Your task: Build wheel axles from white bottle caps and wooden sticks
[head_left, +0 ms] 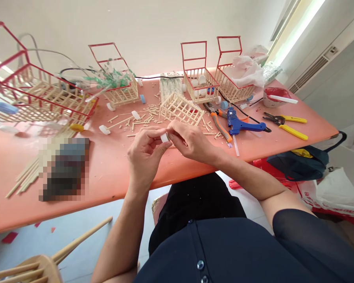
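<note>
Two hands (144, 151), one glue gun (235, 125)

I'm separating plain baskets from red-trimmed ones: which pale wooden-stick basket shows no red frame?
The small bare-wood basket of pale sticks, directly beyond the person's right hand; the other wooden-stick baskets carry upright red frames.

The surface (112, 169) is gleaming faintly; toward its right edge, pliers (280, 119) are showing plastic-covered handles (295, 118); the small cap (164, 137) is looking like smooth plastic.
</note>
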